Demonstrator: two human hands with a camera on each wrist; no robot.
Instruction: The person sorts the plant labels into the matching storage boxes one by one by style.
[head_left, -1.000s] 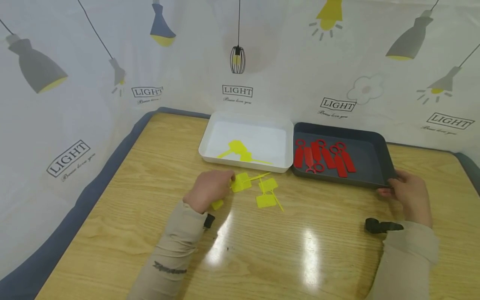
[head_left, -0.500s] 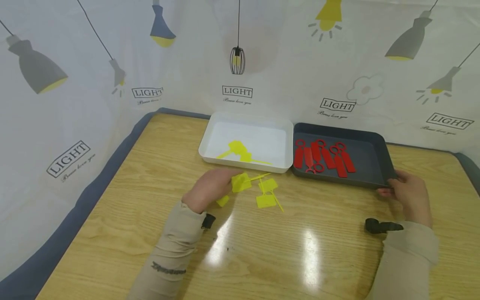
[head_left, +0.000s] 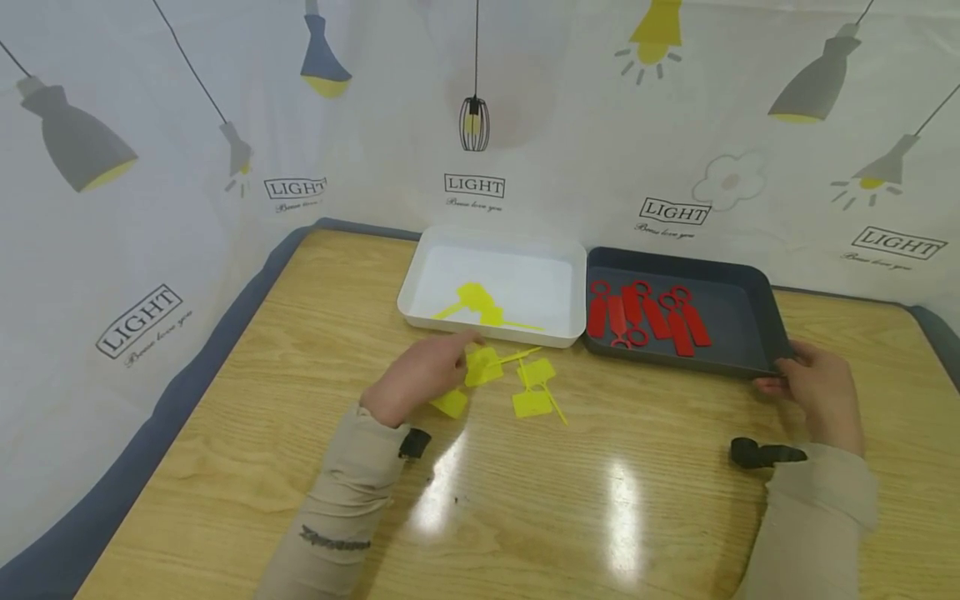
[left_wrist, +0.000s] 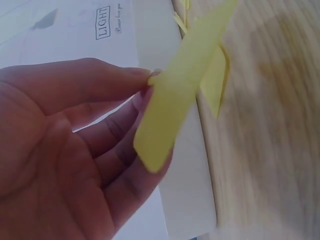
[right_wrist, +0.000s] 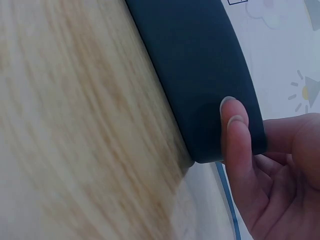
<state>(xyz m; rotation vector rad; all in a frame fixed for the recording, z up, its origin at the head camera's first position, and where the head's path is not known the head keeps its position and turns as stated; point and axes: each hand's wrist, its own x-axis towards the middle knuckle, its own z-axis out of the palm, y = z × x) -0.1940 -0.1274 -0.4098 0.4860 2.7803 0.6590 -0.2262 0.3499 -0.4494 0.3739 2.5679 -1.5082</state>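
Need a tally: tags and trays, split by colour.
Yellow tags: at least 6 (overlaps may hide more), one pinched by the left hand
Red tags: 6
White tray: 1
Dark grey tray: 1
Total: at least 14

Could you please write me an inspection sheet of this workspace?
Surface: wood-grain table, with two streaks of glare.
Job's things: white tray with yellow tags; dark tray beside it with red tags; loose tags, also yellow, on the table.
Clutter: one small dark speck on the table.
Hands: left hand pinches another tag near the white tray; right hand holds the dark tray's near right corner.
Cables: nothing seen.
Surroundings: white sheet printed with lamps.
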